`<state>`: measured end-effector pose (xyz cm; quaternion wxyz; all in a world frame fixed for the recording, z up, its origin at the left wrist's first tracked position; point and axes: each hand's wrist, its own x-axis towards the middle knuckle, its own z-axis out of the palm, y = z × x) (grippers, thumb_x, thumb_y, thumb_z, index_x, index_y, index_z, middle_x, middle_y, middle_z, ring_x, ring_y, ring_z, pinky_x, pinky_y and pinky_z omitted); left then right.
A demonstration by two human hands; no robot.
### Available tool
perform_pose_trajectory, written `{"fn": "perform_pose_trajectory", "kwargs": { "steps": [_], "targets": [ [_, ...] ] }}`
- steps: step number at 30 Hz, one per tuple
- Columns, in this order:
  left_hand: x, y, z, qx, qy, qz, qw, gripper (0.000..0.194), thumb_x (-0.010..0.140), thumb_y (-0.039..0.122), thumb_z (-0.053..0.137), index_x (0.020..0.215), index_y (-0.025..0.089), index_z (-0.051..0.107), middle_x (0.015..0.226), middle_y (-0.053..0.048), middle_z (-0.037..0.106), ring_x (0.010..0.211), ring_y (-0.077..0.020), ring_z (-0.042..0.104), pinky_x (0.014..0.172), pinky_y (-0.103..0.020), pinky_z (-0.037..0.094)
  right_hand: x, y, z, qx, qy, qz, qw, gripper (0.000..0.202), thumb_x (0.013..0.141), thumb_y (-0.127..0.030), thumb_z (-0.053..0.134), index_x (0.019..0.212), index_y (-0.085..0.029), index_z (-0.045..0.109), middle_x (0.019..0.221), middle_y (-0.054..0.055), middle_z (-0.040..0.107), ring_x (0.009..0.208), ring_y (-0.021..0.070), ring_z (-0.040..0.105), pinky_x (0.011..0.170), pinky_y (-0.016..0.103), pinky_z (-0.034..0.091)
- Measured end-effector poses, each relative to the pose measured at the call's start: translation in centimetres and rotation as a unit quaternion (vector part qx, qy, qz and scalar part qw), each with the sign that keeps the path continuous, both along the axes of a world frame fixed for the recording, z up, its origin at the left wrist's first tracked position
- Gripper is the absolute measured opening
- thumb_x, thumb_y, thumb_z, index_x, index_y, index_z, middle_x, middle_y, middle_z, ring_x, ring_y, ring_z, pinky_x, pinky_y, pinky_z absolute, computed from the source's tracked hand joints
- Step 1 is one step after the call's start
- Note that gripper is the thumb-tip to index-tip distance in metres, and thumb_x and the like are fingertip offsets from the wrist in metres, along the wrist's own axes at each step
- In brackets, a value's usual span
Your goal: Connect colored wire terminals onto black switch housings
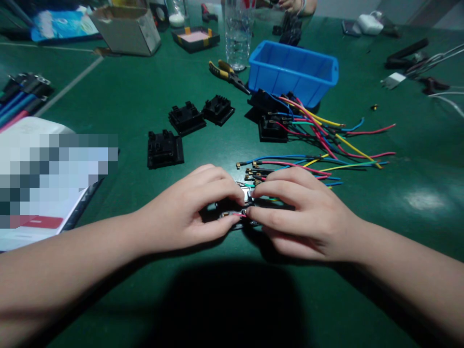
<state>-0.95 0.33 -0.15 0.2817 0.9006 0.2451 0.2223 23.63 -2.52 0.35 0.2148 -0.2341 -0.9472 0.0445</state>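
Observation:
Between both hands, low on the green table, is a small black housing with metal parts and a short red wire. My left hand grips its left side with thumb and fingers. From the right, my right hand pinches at its parts, and its fingers partly hide them. Just beyond my right hand lie loose coloured wires with brass terminals. Three black housings, one of them a black housing, rest farther left. More black housings with wires attached sit behind the loose wires.
A blue bin stands at the back, beside yellow-handled pliers and a clear plastic bottle. An open carton is at the back left. A screen device lies left, cables right. Another person's hand shows at the top.

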Motion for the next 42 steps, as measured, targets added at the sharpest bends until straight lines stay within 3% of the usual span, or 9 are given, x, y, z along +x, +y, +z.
{"fn": "perform_pose_trajectory", "kwargs": {
  "steps": [6, 16, 24, 30, 42],
  "targets": [
    [0.01, 0.09, 0.11, -0.005, 0.001, -0.003, 1.0, 0.01, 0.09, 0.017, 0.06, 0.1, 0.02, 0.061, 0.095, -0.004, 0.065, 0.092, -0.0171, 0.058, 0.084, -0.03, 0.046, 0.11, 0.03, 0.26, -0.004, -0.019, 0.002, 1.0, 0.023, 0.095, -0.023, 0.052, 0.111, -0.019, 0.067, 0.116, 0.012, 0.066, 0.111, 0.0289, 0.053, 0.091, 0.047, 0.045],
    [0.12, -0.01, 0.38, -0.004, 0.011, -0.001, 1.0, 0.009, 0.089, 0.016, 0.06, 0.098, 0.018, 0.062, 0.094, -0.004, 0.064, 0.092, -0.0169, 0.058, 0.083, -0.029, 0.046, -0.04, -0.06, 0.23, 0.052, -0.045, -0.013, 0.998, 0.022, 0.097, -0.027, 0.05, 0.113, -0.024, 0.065, 0.117, 0.009, 0.068, 0.111, 0.0284, 0.055, 0.093, 0.051, 0.04],
    [0.12, 0.02, 0.43, 0.003, 0.008, -0.001, 1.0, 0.009, 0.089, 0.017, 0.06, 0.098, 0.018, 0.062, 0.094, -0.004, 0.065, 0.092, -0.0172, 0.059, 0.084, -0.029, 0.047, -0.53, -0.58, -0.37, 0.148, -0.026, -0.027, 0.988, 0.016, 0.094, -0.019, 0.054, 0.105, -0.019, 0.065, 0.105, 0.008, 0.072, 0.099, 0.0226, 0.061, 0.088, 0.041, 0.046],
    [0.08, -0.09, 0.55, 0.001, 0.016, 0.0, 1.0, 0.008, 0.09, 0.017, 0.061, 0.097, 0.018, 0.063, 0.094, -0.004, 0.065, 0.092, -0.0172, 0.059, 0.084, -0.029, 0.046, -0.39, -0.28, -0.39, 0.132, -0.002, -0.06, 0.989, 0.014, 0.093, -0.016, 0.055, 0.1, -0.016, 0.067, 0.098, 0.011, 0.073, 0.092, 0.0236, 0.063, 0.076, 0.04, 0.05],
    [0.04, -0.01, 0.34, 0.027, 0.01, -0.003, 1.0, 0.008, 0.09, 0.019, 0.06, 0.098, 0.017, 0.062, 0.093, -0.005, 0.066, 0.09, -0.0175, 0.059, 0.083, -0.03, 0.046, -0.32, -0.24, -0.36, 0.116, -0.009, -0.072, 0.991, 0.017, 0.094, -0.018, 0.053, 0.1, -0.016, 0.068, 0.097, 0.011, 0.073, 0.09, 0.0244, 0.063, 0.074, 0.04, 0.049]
  ]
}}
